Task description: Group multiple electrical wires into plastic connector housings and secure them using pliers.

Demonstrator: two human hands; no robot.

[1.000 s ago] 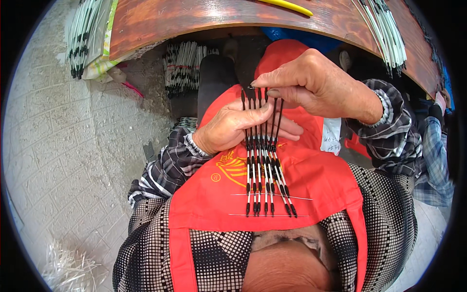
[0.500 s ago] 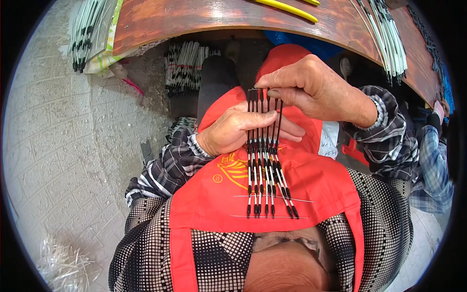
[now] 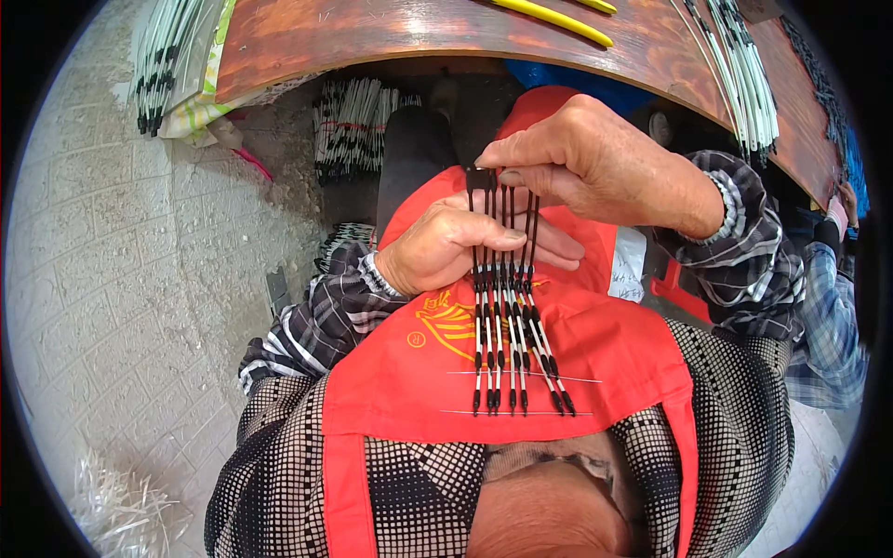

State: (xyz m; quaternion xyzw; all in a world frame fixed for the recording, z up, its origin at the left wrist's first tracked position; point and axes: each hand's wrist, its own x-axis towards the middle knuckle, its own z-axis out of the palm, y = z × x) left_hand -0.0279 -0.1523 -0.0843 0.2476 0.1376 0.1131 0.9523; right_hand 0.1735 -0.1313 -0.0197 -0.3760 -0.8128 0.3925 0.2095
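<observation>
Floor (image 3: 102,279): grey paving bricks, dusty, w/ pale straw-like scraps (image 3: 121,507) at lower left. Table (image 3: 391,33): reddish-brown wood, curved front edge, worn finish; spans top of view. Dark shaded gap below table. Lighting: even daylight, no hard shadows. Walls, windows: not in view.

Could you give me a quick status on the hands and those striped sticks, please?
Left hand pinches the fan of black-and-white sticks mid-length. Right hand grips their tops. Sticks hang over the red apron; nothing blocking.
</observation>
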